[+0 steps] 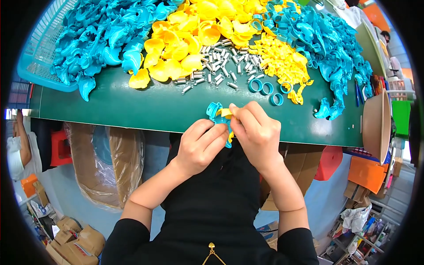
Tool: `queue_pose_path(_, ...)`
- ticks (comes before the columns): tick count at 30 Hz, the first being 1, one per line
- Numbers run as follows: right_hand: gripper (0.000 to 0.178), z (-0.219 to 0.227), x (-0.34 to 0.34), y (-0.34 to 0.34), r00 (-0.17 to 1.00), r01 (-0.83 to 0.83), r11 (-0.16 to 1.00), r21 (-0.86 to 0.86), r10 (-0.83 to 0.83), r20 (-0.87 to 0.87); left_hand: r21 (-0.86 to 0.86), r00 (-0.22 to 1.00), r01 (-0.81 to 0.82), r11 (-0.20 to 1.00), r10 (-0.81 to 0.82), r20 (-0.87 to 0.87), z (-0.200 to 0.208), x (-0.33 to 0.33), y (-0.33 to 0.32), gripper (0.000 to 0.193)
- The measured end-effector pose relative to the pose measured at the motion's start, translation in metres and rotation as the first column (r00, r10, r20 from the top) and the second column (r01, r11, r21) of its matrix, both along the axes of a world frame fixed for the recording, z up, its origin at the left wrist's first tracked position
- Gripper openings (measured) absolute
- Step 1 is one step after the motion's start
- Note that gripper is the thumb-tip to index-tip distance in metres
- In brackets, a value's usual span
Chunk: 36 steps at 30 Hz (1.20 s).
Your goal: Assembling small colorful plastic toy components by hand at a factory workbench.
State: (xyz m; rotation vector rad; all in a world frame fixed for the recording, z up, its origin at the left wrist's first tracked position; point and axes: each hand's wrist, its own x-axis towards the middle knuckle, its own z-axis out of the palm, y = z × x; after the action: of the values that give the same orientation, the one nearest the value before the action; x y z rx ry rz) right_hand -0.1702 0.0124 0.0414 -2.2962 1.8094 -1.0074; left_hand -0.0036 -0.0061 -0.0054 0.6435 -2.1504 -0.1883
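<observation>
At the near edge of the green table, my left hand (201, 145) is closed round a blue plastic part (213, 110) with a ring-shaped end. My right hand (255, 132) pinches a small yellow plastic piece (225, 112) against that blue part. Another bit of yellow shows below, between the hands; my fingers hide most of it. Beyond my hands lie several loose blue rings (266, 88), a scatter of small metal springs (218, 64) and a heap of small yellow pieces (282, 57).
Curved yellow shells (176, 48) pile up at the far middle. Blue parts (101, 35) heap by a blue basket (37, 66) at the left, and more blue parts (327, 39) lie right. A tan tub (375, 126) stands at the right edge. Below left is a plastic-lined cardboard box (79, 163).
</observation>
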Motion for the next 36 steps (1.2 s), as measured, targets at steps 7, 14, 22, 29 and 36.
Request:
queue_pose_path(7, 0.030, 0.000, -0.003, 0.017, 0.960, -0.046, 0.995, 0.087, 0.020, 0.280, -0.110, 0.999, 0.010, 0.994, -0.005, 0.041, -0.008, 0.006, -0.002, 0.033)
queue_pose_path(14, 0.029, 0.030, -0.035, 0.024, 0.917, -0.203, 0.975, -0.085, 0.220, 0.332, 0.527, 0.633, 0.766, -0.368, 0.288, -0.718, 0.037, 0.017, 0.007, 0.078)
queue_pose_path(22, 0.015, 0.057, -0.141, -0.077, 0.976, 0.120, 0.992, -0.023, -0.114, 0.184, -0.028, 0.385, 0.746, -0.665, 0.466, -0.797, 0.004, 0.001, 0.016, 0.062)
queue_pose_path(29, 0.029, 0.037, -0.193, -0.132, 0.955, 0.181, 0.973, -0.145, -0.209, -0.210, -0.139, 0.321, 0.751, -0.646, 0.541, -0.778, 0.018, -0.019, 0.012, 0.071)
queue_pose_path(36, 0.071, 0.036, -0.152, -0.069, 0.949, 0.225, 0.973, -0.043, -0.209, 0.236, 0.024, 0.331, 0.855, -0.519, 0.508, -0.795, 0.010, -0.020, 0.005, 0.060)
